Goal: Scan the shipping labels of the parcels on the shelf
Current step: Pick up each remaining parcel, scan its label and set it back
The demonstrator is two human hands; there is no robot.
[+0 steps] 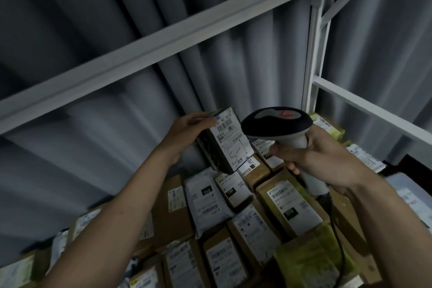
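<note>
My left hand grips a dark boxed parcel by its top left edge and holds it upright above the shelf. Its white shipping label, with barcodes and a handwritten mark, faces me. My right hand grips the handle of a black and grey barcode scanner, whose head sits just right of the label. The scanner's cable hangs down over the parcels. Below lie several brown cardboard parcels and a white bag, labels facing up.
A white metal shelf beam runs diagonally overhead, and an upright post stands at the right with a crossbar. Grey curtain hangs behind the shelf. A green-taped parcel lies near the front right.
</note>
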